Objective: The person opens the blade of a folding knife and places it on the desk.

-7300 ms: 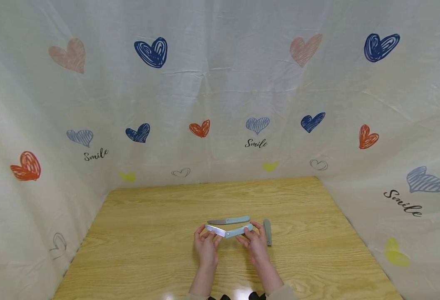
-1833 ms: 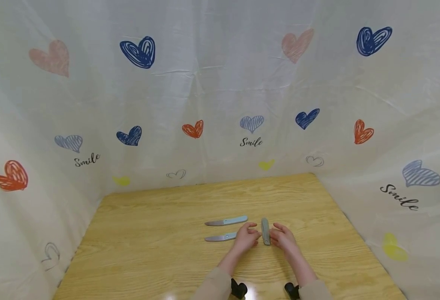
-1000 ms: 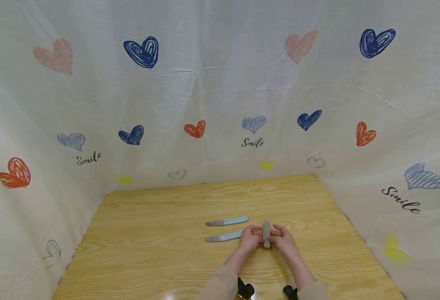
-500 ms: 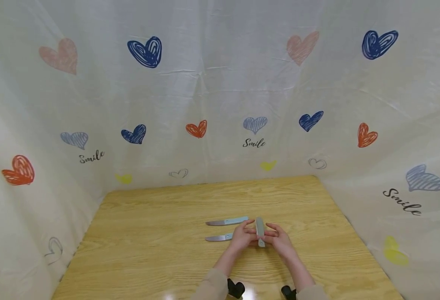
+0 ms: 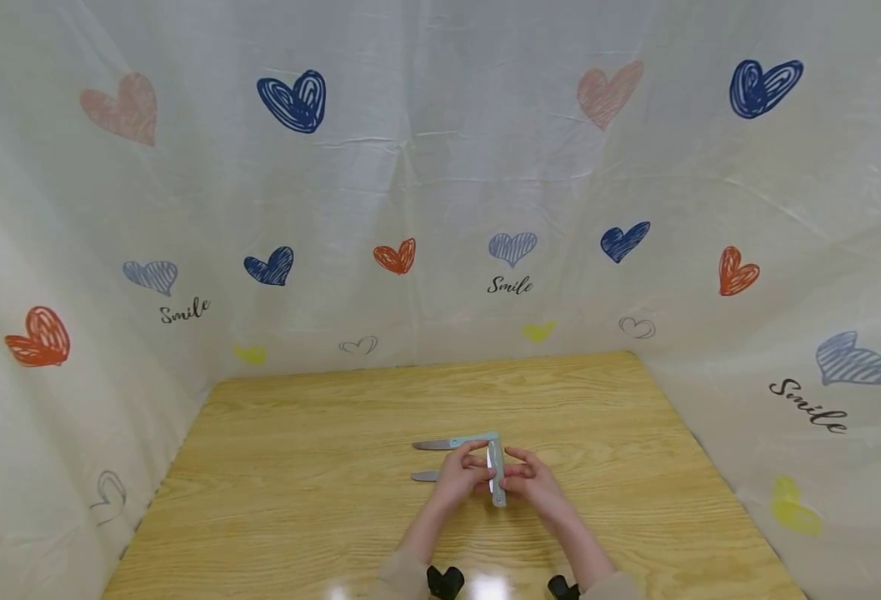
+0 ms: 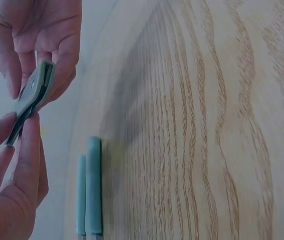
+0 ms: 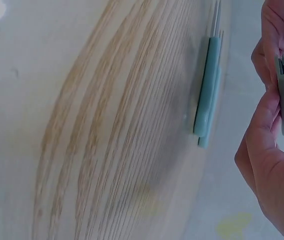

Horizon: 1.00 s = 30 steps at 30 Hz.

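Both hands hold a grey-green folding knife (image 5: pixel 498 487) above the table, its handle pointing away from the body. A bright strip of blade (image 5: pixel 489 467) shows along the handle's left side. The left hand (image 5: pixel 458 478) pinches it from the left, the right hand (image 5: pixel 536 485) from the right. In the left wrist view, the folding knife (image 6: pixel 33 92) is tilted between the fingers of both hands. Behind the left hand lie two unfolded knives with light blue handles: the farther knife (image 5: pixel 432 445) and the nearer knife (image 5: pixel 425 477), whose handle the hand hides in the head view.
The wooden table (image 5: pixel 297 483) reaches back to a white curtain (image 5: pixel 455 183) printed with hearts, which also hangs at both sides. Black wrist mounts (image 5: pixel 446 581) sit below the hands near the sleeves.
Earlier both hands held an unfolded blue-handled knife; it now lies on the table. The hands have since picked up the folded grey-green knife from the right and brought it left.
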### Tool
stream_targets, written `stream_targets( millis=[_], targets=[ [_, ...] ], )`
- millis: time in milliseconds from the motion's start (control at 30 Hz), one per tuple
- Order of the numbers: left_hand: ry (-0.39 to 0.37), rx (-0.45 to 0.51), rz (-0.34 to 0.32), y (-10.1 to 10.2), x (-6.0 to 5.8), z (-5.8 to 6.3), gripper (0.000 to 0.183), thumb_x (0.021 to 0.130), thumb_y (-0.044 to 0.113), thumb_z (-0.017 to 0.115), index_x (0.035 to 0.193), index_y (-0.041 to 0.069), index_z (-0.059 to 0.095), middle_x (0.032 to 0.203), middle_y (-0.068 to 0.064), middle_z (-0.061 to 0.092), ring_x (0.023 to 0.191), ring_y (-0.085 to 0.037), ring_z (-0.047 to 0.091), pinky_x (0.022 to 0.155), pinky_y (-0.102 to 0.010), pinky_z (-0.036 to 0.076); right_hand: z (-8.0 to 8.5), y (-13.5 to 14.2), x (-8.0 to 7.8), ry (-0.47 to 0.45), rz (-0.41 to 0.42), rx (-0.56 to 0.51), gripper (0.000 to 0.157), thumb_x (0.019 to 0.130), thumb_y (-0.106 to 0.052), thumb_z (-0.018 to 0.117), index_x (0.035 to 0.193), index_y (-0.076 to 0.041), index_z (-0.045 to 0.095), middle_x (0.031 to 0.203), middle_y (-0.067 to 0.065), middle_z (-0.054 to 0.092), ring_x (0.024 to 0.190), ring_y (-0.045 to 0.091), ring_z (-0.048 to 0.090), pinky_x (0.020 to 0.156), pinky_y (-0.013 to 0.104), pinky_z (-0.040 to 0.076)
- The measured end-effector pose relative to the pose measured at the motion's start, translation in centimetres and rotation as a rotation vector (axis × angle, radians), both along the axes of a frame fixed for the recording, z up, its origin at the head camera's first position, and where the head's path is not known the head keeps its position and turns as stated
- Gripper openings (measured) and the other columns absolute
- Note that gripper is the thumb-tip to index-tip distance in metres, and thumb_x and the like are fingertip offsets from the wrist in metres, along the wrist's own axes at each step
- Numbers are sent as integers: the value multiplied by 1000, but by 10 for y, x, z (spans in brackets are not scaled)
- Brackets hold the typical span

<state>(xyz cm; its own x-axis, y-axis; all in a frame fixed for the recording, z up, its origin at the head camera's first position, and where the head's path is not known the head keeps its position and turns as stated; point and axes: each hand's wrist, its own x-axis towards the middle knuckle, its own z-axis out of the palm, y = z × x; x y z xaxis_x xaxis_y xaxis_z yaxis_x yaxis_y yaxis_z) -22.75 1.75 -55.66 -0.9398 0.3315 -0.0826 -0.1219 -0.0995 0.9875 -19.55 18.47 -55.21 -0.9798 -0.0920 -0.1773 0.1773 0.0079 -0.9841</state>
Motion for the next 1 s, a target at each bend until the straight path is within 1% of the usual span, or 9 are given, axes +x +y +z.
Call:
stream_targets(
  millis=[67,167,267,433,467,567,733,867,1000],
  targets=[
    [-1,0,-26,-7,3,2,51,87,-6,65,136,-6,50,89,-15,61,74,-13,64,76,-44,60,1,-3,1,-1,29,-18,61,92,-5,63,144,8,34,107,15,55,92,21,62,86,42,56],
    [-4,-3,-53,-17,8,4,52,87,-7,64,137,-7,49,86,-11,61,74,-14,64,77,-46,60,3,-8,1,12,73,-39,60,96,-11,62,145,6,33,106,12,55,91,22,63,85,43,57],
    [0,-14,-79,-24,12,4,52,87,-8,63,137,-9,48,83,-7,62,75,-14,65,79,-49,59,5,-13,0,31,110,-40,57,97,-14,61,145,5,36,102,9,56,87,20,65,80,39,58],
    [4,-16,-99,-32,16,3,55,86,-9,65,137,-11,47,84,-11,66,77,-15,67,80,-50,59,5,-19,-2,48,159,-19,55,96,-16,62,143,3,41,97,7,58,80,18,64,73,36,57],
    [3,-11,-99,-34,17,2,55,86,-9,65,137,-11,46,84,-12,67,77,-15,67,79,-49,59,5,-21,-2,48,166,-17,55,96,-16,63,143,2,41,96,8,58,79,17,64,72,36,57],
    [1,-3,-95,-37,18,1,55,86,-8,65,137,-12,45,82,-8,65,77,-14,66,78,-46,60,5,-24,-3,41,174,-24,55,96,-15,63,143,3,42,95,8,59,77,16,64,71,35,58],
    [-9,19,-68,-40,17,-1,51,87,-5,66,134,-13,48,80,-1,63,73,-12,64,79,-48,59,8,-28,-3,45,176,-15,54,96,-14,62,143,5,42,94,7,60,76,15,62,71,38,58],
    [-22,27,-39,-41,18,-3,47,88,-5,65,132,-13,51,82,-1,65,73,-11,64,79,-48,59,8,-29,-3,43,179,1,55,97,-16,62,143,4,42,93,6,58,76,14,61,70,38,58],
    [-25,25,-31,-42,19,-2,47,88,-6,65,132,-15,50,85,-2,67,77,-11,65,82,-48,59,7,-31,-2,36,183,-4,57,97,-18,62,144,4,41,92,5,58,78,14,60,69,36,57]
  ],
)
